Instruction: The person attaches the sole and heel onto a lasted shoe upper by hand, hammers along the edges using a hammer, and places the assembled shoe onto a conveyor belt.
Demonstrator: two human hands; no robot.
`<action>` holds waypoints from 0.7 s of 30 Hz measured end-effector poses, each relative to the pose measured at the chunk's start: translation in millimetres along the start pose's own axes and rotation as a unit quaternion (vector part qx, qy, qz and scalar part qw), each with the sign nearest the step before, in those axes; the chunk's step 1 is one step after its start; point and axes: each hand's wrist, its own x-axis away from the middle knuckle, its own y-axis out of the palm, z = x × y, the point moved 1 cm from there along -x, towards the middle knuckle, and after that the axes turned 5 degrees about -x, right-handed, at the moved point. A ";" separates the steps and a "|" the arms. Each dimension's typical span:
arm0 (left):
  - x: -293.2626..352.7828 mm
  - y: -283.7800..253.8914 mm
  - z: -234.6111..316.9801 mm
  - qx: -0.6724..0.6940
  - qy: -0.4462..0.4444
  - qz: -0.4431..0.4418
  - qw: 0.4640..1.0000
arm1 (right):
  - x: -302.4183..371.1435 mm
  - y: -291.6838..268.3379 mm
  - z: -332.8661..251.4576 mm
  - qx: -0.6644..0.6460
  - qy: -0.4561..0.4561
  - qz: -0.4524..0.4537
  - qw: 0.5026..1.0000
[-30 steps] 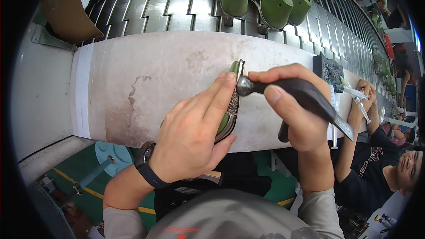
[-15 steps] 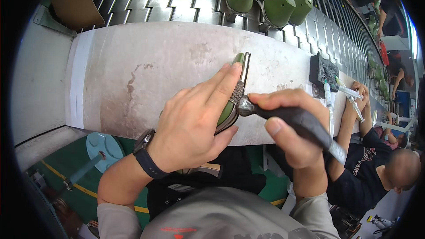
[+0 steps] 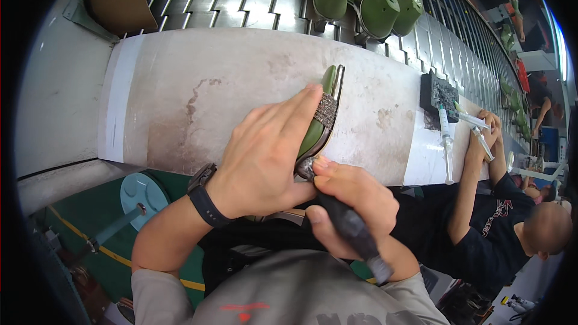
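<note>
On the worktable lies a sandal on a green shoe last [image 3: 311, 138], tilted on its side, with a glittery strap [image 3: 326, 110] across it. My left hand [image 3: 262, 159] is closed over it, pressing it to the table, and covers much of its near side. My right hand [image 3: 361, 198] grips a black-handled hand tool [image 3: 349, 222] with a rounded metal head. That head touches the sole edge at the near end of the sandal, close to my left thumb. The tool's other end is flat and slightly blurred.
Beyond the pale worktable [image 3: 241, 72] runs a slatted metal conveyor [image 3: 241, 0] carrying several green shoe lasts [image 3: 380, 9]. A black block [image 3: 438, 93] and syringes [image 3: 445, 144] lie at the right, beside a co-worker's hands [image 3: 490, 126]. A blue round stool [image 3: 141, 195] stands at lower left.
My right hand has brought the tool down and left, from beside the strap to the sandal's near end. The tool's handle has turned more toward me. My left hand stays on the sandal.
</note>
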 end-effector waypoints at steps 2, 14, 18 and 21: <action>7.7 -5.1 -8.5 0.006 -0.004 -0.006 1.000 | 1.9 -7.0 7.4 -0.061 0.023 -0.003 0.998; 27.1 -10.0 -23.8 0.026 -0.053 0.007 0.998 | 14.6 11.0 2.5 -0.075 0.031 -0.044 0.996; 29.6 -9.2 -24.2 0.021 -0.049 -0.002 0.999 | 13.7 11.9 3.8 -0.124 0.058 -0.069 0.988; 31.6 -9.4 -22.7 0.006 -0.043 0.002 0.999 | 8.6 8.7 4.6 -0.137 0.056 -0.094 0.985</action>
